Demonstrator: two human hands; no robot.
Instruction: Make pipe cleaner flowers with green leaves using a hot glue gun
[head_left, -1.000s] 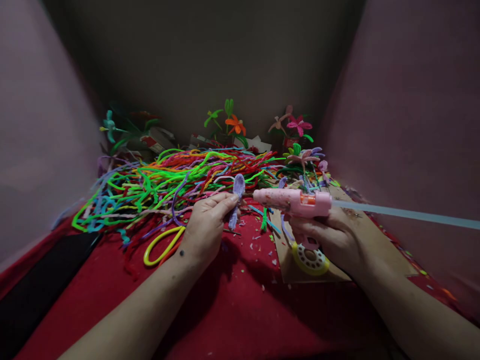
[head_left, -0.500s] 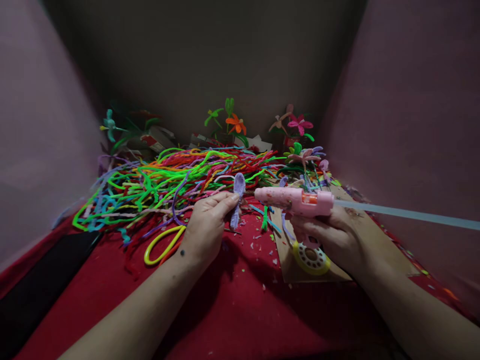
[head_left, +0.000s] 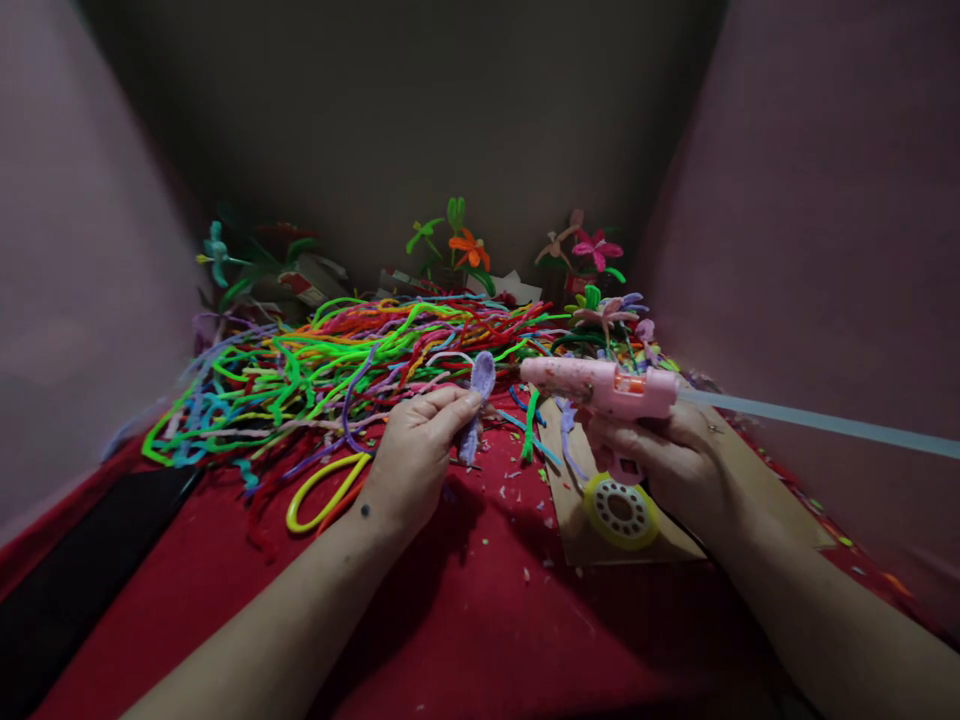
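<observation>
Sitting apart, two hands (head_left: 416,440) (head_left: 686,455) clamp one lilac piece (head_left: 484,374) — seemingly looped — at left, one glue gun (head_left: 592,386) at right.

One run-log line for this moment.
left hand: pinching purple fuzzy piece | right hand: gripping pink glue gun | contact: gun apart from piece | yellow-rimmed disc: on cardboard

I have a red cloth (head_left: 465,620) in front of me. On it lie a big messy pile of bright fuzzy sticks (head_left: 360,345), a yellow loop (head_left: 297,505), a flat brown board (head_left: 772,510) on my right, a long black thing (head_left: 97,550) on my left, and tiny scraps (head_left: 526,575) in the middle
</observation>
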